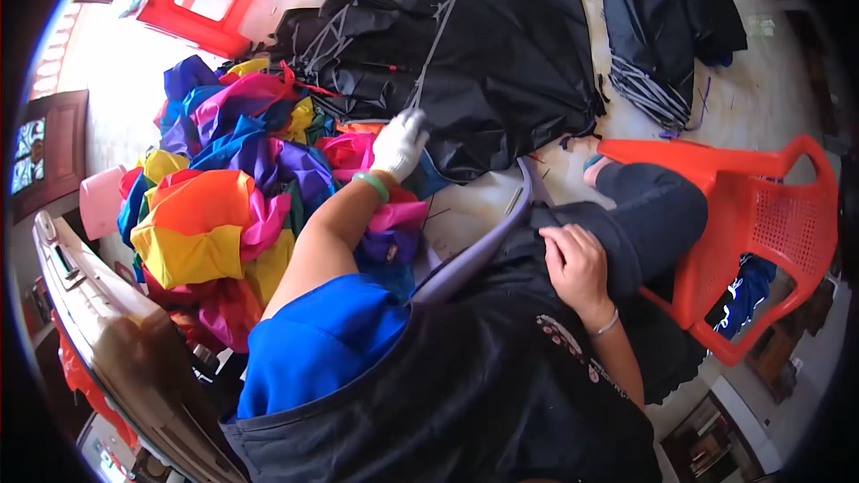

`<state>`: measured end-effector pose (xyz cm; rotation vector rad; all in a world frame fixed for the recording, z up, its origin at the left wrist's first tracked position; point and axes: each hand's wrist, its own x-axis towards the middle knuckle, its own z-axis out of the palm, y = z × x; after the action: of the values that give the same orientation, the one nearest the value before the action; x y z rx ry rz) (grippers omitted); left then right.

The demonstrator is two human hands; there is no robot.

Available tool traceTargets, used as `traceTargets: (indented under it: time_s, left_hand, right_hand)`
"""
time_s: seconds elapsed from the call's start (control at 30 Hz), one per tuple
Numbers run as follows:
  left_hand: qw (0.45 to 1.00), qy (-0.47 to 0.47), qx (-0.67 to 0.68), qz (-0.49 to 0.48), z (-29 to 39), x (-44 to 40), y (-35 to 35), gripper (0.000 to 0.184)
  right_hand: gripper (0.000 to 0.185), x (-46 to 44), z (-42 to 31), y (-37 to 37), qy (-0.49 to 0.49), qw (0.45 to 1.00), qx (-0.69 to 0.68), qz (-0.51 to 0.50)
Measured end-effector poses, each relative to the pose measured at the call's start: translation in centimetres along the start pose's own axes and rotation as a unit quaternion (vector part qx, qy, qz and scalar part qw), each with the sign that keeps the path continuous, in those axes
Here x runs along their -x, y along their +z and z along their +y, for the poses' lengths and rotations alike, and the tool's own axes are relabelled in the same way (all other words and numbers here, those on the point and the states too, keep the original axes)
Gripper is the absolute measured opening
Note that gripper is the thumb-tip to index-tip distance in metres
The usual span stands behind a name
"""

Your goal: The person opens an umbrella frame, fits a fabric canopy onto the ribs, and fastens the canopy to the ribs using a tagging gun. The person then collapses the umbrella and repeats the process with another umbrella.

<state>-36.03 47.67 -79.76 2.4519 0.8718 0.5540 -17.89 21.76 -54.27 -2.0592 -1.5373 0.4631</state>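
Observation:
My left hand (400,145), in a white glove with a green band at the wrist, is closed at the near edge of a large black fabric piece (510,63) with grey trim. A grey strip of that fabric runs straight to the fingertips; the exact pinch is too small to make out. Beside this hand lies a big heap of rainbow-coloured cloth (197,206). Bare and holding nothing, my right hand (577,270) rests on my dark-clothed thigh, fingers loosely laid out and a bracelet on the wrist.
A red plastic stool (219,45) stands at the far left. Folded black fabric (649,27) with grey cords lies at the far right. To my right is a red plastic chair (716,188). A beige sewing machine (134,349) appears to stand at left.

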Motion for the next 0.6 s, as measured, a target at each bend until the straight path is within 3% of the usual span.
traceTargets:
  time_s: [0.03,0.1,0.27,0.37,0.4,0.5,0.6]
  left_hand:
    - [1.0,-0.003,0.001,0.006,-1.2,-2.0,0.8,0.036]
    - [0.989,-0.095,-0.11,0.018,-3.5,-6.1,2.3,0.041]
    - [0.956,-0.12,-0.266,-0.023,-9.9,-12.8,5.6,0.05]
    - [0.922,-0.18,-0.268,-0.216,-8.9,-16.0,5.5,0.046]
    - [0.921,-0.184,-0.267,-0.218,-8.3,-16.5,5.5,0.046]
    - [0.848,-0.261,-0.267,-0.377,-6.9,-16.7,5.7,0.043]
    - [0.859,-0.187,-0.247,-0.407,-7.9,-15.1,7.7,0.034]
  right_hand:
    - [0.008,-0.2,-0.1,0.0,0.009,1.0,0.004,-0.01]
    - [0.008,-0.3,0.0,0.0,0.016,1.0,0.006,-0.024]
    - [0.01,-1.5,0.9,0.0,0.023,0.996,0.011,-0.081]
    - [0.01,-2.2,1.4,-0.2,0.05,0.992,0.013,-0.118]
    - [0.01,-2.4,1.5,-0.1,0.049,0.991,0.013,-0.122]
    - [0.012,-2.7,1.6,0.1,0.064,0.991,0.006,-0.115]
    - [0.011,-3.1,1.7,0.4,0.063,0.99,0.018,-0.122]
